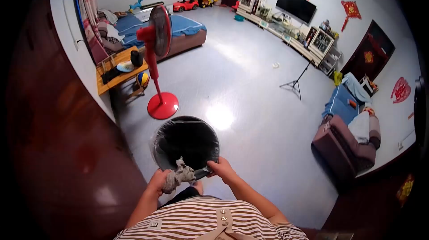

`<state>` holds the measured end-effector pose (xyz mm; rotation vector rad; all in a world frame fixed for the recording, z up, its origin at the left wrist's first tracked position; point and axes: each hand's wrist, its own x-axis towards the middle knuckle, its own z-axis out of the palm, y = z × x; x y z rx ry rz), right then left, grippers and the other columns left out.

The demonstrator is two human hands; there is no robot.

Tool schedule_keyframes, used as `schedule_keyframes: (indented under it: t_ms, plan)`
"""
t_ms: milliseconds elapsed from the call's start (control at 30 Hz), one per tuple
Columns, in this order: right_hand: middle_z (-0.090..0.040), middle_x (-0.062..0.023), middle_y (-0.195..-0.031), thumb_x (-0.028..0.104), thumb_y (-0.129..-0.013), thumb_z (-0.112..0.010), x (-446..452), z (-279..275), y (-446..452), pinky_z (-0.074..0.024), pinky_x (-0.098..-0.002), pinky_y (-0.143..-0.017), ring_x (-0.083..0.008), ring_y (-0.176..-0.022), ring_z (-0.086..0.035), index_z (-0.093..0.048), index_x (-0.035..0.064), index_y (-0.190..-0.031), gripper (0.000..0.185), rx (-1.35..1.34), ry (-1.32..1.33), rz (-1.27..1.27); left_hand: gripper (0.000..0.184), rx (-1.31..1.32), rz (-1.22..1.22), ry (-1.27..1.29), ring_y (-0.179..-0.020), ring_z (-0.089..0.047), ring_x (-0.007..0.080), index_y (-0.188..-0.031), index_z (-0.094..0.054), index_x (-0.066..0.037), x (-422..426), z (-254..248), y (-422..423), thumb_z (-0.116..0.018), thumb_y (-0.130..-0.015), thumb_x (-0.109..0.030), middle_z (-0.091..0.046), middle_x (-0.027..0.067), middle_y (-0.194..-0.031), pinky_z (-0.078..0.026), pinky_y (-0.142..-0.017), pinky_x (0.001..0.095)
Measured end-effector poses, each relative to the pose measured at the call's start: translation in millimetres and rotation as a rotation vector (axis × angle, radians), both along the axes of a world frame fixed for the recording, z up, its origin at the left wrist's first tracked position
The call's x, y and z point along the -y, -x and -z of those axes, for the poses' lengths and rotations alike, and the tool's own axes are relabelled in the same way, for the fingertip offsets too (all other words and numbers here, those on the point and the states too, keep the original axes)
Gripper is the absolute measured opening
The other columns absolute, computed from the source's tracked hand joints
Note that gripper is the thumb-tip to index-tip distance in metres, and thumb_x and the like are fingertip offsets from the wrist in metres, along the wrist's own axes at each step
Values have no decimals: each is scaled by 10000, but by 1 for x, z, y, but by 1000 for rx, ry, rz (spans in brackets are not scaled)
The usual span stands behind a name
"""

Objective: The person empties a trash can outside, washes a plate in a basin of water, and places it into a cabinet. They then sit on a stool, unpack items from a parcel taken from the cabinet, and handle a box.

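Note:
In front of my body is a round trash bin (pixel 216 139) lined with a black bag, its mouth facing up toward me. My right hand (pixel 222 170) is closed on the bin's near right rim, thumb over the edge. A crumpled grey rag (pixel 179 176) is bunched in my left hand (pixel 158 182) at the near left rim. One end of the rag sticks up over the bin's opening. I cannot tell whether my left fingers also grip the rim. The inside of the bin is dark, so its contents are hidden.
A red standing fan (pixel 163 105) stands just beyond the bin, beside a wooden bench (pixel 117 81) with a ball under it. A tripod (pixel 292 84) is on the floor to the right, near a brown sofa (pixel 342 144). A dark reddish surface (pixel 80 150) runs along my left.

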<state>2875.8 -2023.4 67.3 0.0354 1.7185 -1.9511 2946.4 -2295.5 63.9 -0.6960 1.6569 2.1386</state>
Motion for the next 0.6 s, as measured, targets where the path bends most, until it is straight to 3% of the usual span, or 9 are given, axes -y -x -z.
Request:
schedule_keyframes:
  t_ms: [100,133,167,233,267,367,500,600]
  plan:
    - [-621,-119,-903,155,-856,-566,-21,-3,78,-576,-334,-575,-214,-719,-634,-532,-36,-1109,320,87,-48,67,337,-11,105,-9,-611,-615,163,-949,-618,-5,-20,-10,90,-614,-898,-338,-650,77,-769,-495,-563,312]
    - [-623,-117,-886,146,-849,-565,-24,-10,99,-576,-339,-565,-213,-710,-634,-535,-35,-1101,311,96,-8,129,517,74,216,73,-757,-635,168,-1109,-595,21,-14,-21,117,-627,-885,-444,-665,117,-914,-510,-669,306]
    - [-624,-115,-869,137,-843,-564,-27,-17,121,-576,-344,-555,-212,-700,-633,-537,-34,-1092,303,106,31,192,517,84,206,70,-757,-635,168,-1109,-595,21,-10,-26,143,-627,-885,-444,-665,117,-914,-510,-669,306]
    - [-611,-104,-854,146,-838,-562,-40,-24,175,-568,-339,-530,-199,-662,-607,-534,-16,-1066,282,63,44,194,623,-111,244,217,-930,-617,180,-1256,-516,38,-2,-24,202,-632,-880,-445,-629,157,-1085,-501,-780,308]
    - [-598,-92,-832,152,-838,-560,-45,-23,198,-563,-334,-521,-189,-647,-593,-531,-8,-1057,273,70,50,243,690,-86,268,169,-1044,-572,187,-1333,-443,45,10,-21,228,-641,-875,-432,-580,172,-1192,-474,-869,318]
    - [-554,-60,-775,157,-839,-553,-61,-10,254,-549,-318,-503,-159,-624,-562,-528,22,-1031,236,143,-14,360,571,-152,237,271,-995,-580,177,-1311,-503,-18,31,-60,289,-646,-877,-360,-612,140,-1139,-467,-849,289]
    - [-542,-31,-773,138,-837,-541,-68,-2,337,-542,-298,-495,-139,-620,-554,-537,48,-1007,193,164,53,424,416,-249,155,473,-902,-596,134,-1234,-567,-35,94,-42,380,-637,-892,-262,-650,91,-1001,-479,-761,266]
    - [-524,-31,-763,142,-830,-543,-79,25,422,-541,-301,-498,-137,-611,-537,-538,56,-966,161,156,44,403,351,-205,-66,283,-851,-605,118,-1197,-579,-28,109,-71,438,-628,-892,-193,-649,78,-961,-486,-713,263]
